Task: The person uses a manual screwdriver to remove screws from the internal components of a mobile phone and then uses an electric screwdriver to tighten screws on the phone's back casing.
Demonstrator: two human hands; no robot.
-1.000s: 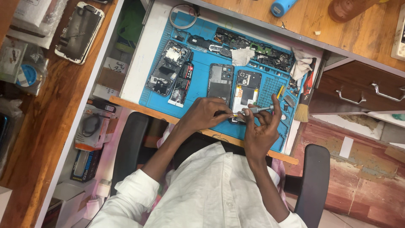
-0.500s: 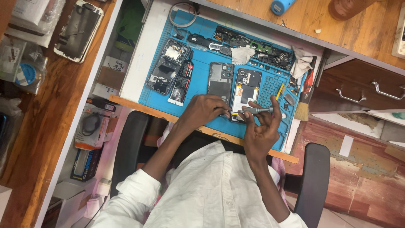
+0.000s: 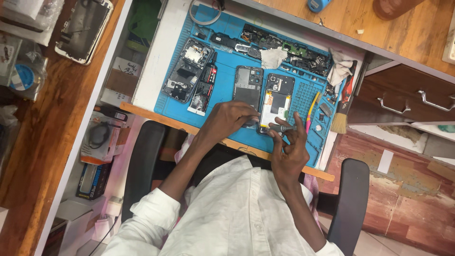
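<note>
An opened phone with a yellow part inside lies on the blue work mat. A dark back cover lies just left of it. My left hand rests on the near ends of the cover and the phone, fingers pressing down. My right hand pinches a thin grey screwdriver. Its tip points left at the phone's near end.
A second stripped phone and a red-black tool strip lie on the mat's left. Loose parts and cloths line the far edge. A yellow-pink pry tool and a brush lie right. Drawer stands open; chair armrests flank me.
My right hand has brought the screwdriver slightly left, onto the phone's near end. My left hand has shifted a little up against the phone and cover.
</note>
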